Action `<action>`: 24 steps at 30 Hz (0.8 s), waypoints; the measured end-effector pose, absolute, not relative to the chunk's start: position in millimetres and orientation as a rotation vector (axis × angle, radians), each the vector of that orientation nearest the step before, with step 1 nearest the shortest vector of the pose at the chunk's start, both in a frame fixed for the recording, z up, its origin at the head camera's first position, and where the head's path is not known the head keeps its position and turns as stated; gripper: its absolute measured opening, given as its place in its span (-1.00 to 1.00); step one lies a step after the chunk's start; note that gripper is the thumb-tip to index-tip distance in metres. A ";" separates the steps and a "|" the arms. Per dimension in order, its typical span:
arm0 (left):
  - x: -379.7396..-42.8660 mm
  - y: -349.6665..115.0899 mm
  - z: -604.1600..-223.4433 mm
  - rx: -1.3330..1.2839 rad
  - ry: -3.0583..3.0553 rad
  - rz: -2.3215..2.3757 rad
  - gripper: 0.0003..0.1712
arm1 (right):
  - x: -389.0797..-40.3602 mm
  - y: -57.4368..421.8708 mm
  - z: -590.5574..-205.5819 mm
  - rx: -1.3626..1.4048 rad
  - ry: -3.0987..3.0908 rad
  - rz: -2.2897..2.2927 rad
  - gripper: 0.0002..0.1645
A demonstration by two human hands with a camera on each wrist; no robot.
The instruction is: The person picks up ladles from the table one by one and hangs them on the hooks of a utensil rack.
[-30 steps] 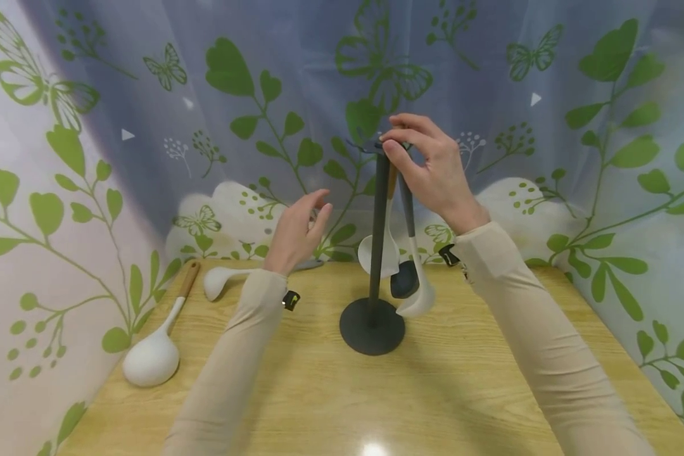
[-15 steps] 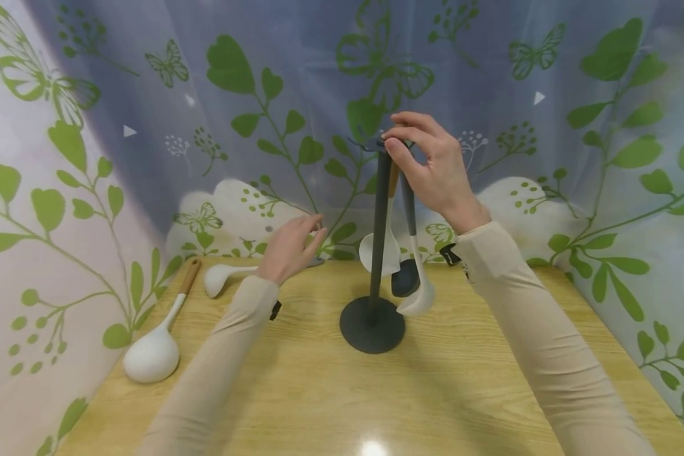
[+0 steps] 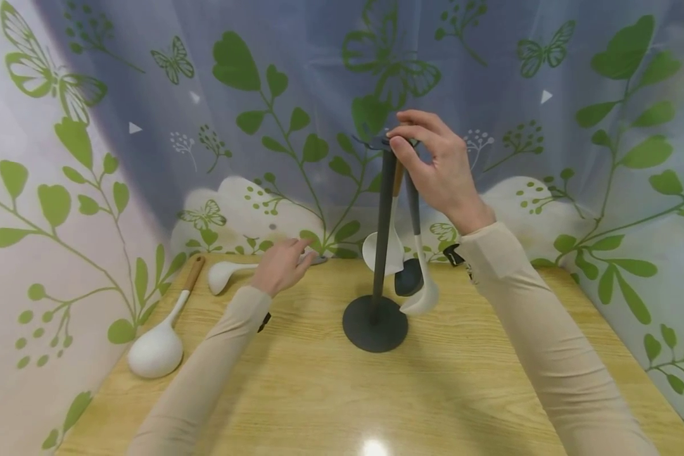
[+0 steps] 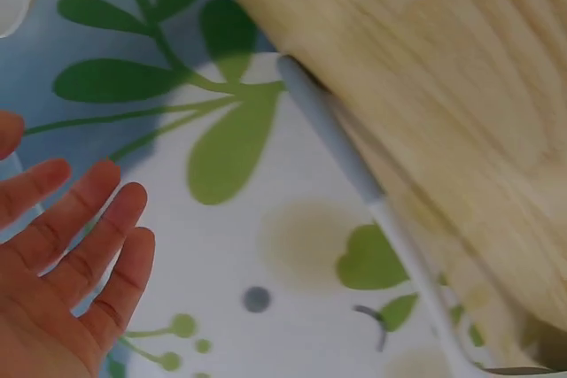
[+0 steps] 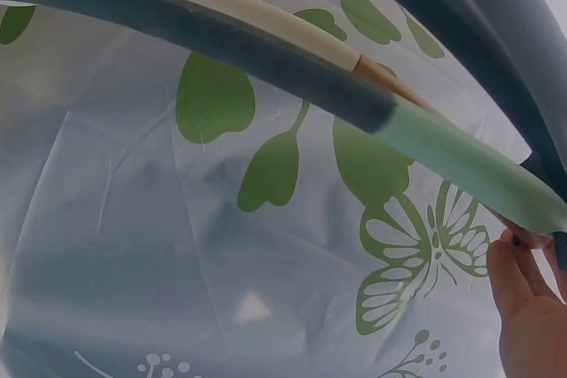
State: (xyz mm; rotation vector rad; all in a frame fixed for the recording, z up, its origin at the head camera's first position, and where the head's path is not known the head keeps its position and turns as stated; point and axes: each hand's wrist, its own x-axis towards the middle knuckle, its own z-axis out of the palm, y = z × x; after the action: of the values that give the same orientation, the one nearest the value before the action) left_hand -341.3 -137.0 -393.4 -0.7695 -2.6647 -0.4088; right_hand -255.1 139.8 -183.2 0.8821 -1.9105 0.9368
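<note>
My left hand (image 3: 283, 265) is held over the back edge of the table with its fingers spread. Beneath it lies a white ladle (image 3: 221, 277), whose grey handle (image 4: 332, 135) shows beside the open palm in the left wrist view. My right hand (image 3: 437, 170) grips the top of a dark utensil stand (image 3: 375, 326), thumb and fingertips at the hook ring. From the stand hang a white ladle (image 3: 424, 297) with a grey handle, a dark-headed utensil (image 3: 408, 277) and a white turner-like utensil (image 3: 383, 254). A pale green handle (image 5: 474, 161) crosses the right wrist view.
A large white ladle (image 3: 156, 353) with a wooden handle lies along the table's left side. Behind the wooden table (image 3: 319, 392) rises a patterned curtain (image 3: 296, 76) with leaves and butterflies. The round base of the stand sits near mid-table.
My left hand has come down and slightly left, toward the ladle's grey handle at the back. My right hand keeps its place at the top of the stand.
</note>
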 end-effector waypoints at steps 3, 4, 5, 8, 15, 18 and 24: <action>-345.8 -143.9 -401.0 -0.722 -2.719 -0.393 -0.53 | -255.1 139.9 -183.7 0.880 -1.912 0.936 -0.65; -347.0 -146.2 -403.1 -0.710 -2.739 -0.390 -0.53 | -255.1 139.8 -183.9 0.880 -1.912 0.936 -0.65; -348.3 -148.6 -405.1 -0.697 -2.760 -0.392 -0.52 | -255.1 139.9 -184.1 0.880 -1.912 0.937 -0.64; -351.5 -155.4 -410.5 -0.674 -2.811 -0.387 -0.49 | -255.4 140.2 -184.6 0.878 -1.913 0.940 -0.64; -356.1 -169.5 -419.5 -0.609 -2.860 -0.375 -0.49 | -257.1 141.6 -185.1 0.870 -1.915 0.934 -0.60; -356.7 -177.5 -422.8 -0.565 -2.879 -0.358 -0.50 | -257.9 141.6 -185.1 0.871 -1.919 0.935 -0.60; -358.5 -190.5 -432.6 -0.525 -2.890 -0.295 -0.46 | -255.8 140.2 -185.1 0.870 -1.932 0.941 -0.64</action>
State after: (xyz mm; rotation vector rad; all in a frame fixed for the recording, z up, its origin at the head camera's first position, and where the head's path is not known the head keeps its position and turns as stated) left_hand -358.5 -190.5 -432.6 -0.5247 -2.8902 -0.2946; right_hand -255.8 140.2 -185.1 0.8705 -1.9321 0.9408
